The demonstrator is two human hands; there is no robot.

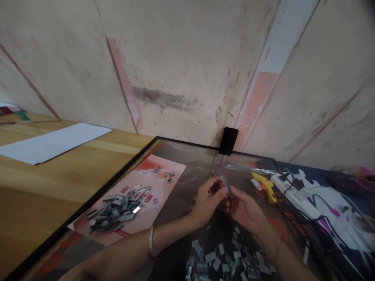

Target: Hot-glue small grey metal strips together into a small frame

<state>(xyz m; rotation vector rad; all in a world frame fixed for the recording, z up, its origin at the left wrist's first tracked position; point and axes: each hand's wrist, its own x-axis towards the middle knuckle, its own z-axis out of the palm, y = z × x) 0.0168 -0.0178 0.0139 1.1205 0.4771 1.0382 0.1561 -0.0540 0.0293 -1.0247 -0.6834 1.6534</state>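
Your two hands meet over dark tabletop (pixel 196 162): left hand (pixel 205 201) and right hand (pixel 246 210) pinch small grey piece (pixel 225 182) between fingertips; grey heap (pixel 115 212) lies left on pink sheet (pixel 164 185).

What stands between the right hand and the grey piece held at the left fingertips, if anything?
Nothing visible: the left hand holds the grey piece, and the right hand seems to touch it.
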